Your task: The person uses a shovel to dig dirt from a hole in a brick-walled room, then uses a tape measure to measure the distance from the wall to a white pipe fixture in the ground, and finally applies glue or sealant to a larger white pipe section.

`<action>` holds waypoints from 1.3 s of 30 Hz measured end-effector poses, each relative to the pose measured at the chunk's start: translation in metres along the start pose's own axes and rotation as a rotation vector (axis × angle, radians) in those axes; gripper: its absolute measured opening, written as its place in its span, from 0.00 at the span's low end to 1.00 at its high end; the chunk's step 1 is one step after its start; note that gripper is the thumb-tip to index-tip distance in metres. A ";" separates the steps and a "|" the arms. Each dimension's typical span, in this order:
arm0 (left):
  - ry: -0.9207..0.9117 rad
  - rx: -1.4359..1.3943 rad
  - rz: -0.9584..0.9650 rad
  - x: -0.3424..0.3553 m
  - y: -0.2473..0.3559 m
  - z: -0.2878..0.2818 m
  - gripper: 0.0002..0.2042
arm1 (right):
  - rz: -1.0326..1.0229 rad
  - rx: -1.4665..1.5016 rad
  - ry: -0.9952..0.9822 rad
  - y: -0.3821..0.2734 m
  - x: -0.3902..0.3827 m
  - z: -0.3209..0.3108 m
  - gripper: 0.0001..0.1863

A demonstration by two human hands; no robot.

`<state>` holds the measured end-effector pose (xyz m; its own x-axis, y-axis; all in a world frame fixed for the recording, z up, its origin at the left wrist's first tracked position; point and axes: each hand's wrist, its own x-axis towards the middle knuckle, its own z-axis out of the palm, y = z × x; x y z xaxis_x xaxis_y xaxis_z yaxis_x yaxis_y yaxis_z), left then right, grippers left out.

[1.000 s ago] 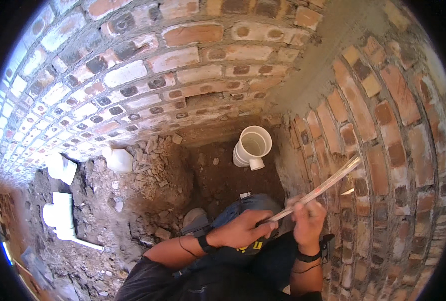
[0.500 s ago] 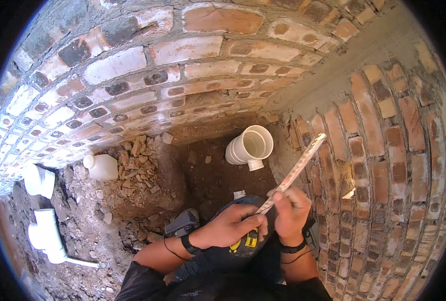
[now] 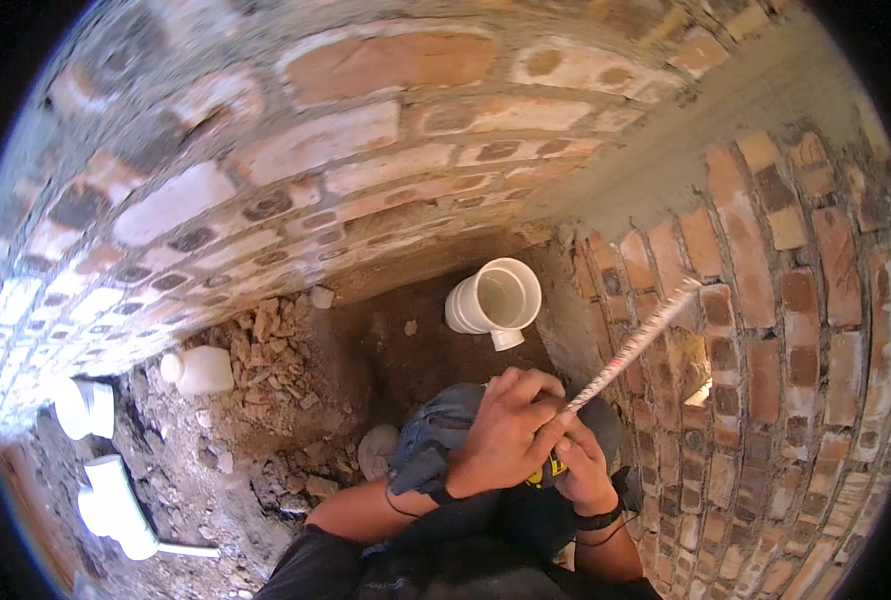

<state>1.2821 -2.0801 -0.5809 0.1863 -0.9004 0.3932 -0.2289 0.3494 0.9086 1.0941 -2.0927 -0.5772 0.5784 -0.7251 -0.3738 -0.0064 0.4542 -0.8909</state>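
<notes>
I'm handling the marked strip here: left hand and right hand meet, both grips curled about its lower end, the strip slanting up before the brick wall. Next move, I'd judge, calls for a steady hold against flexing. Fingers mostly hide the yellow case; markings blur, and any join is out of sight.

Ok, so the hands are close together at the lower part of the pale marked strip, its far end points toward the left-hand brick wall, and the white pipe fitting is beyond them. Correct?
Not quite: in the head view, the far end of the pale marked strip points toward the right-hand brick wall. The rest stands, including the white pipe fitting beyond.
</notes>
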 end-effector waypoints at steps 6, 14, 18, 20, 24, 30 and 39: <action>-0.444 0.145 -0.034 0.009 -0.011 0.000 0.09 | 0.163 0.350 0.053 0.020 0.004 -0.011 0.21; -0.381 0.112 -0.100 0.018 0.019 -0.011 0.18 | -0.167 -0.133 0.044 0.006 0.007 -0.020 0.28; -0.364 0.409 -0.170 -0.016 0.009 -0.053 0.20 | 0.103 -0.225 0.073 0.029 0.007 -0.028 0.39; -0.406 0.571 -0.166 -0.027 0.013 -0.062 0.20 | 0.157 -0.244 0.053 0.022 0.006 -0.023 0.40; -0.376 0.692 -0.242 -0.033 0.030 -0.088 0.21 | 0.169 -0.400 -0.060 -0.019 -0.001 0.009 0.41; -0.361 0.623 -0.369 -0.038 0.114 -0.112 0.17 | 0.075 -0.682 -0.305 -0.126 -0.051 0.078 0.52; 0.235 -1.417 -1.370 -0.086 0.354 -0.050 0.26 | 0.054 -0.664 -0.337 -0.253 -0.188 0.135 0.50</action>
<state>1.2329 -1.8662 -0.2859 -0.3267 -0.6945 -0.6410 0.9172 -0.3965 -0.0379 1.0966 -2.0015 -0.2464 0.7814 -0.4642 -0.4170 -0.4714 -0.0013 -0.8819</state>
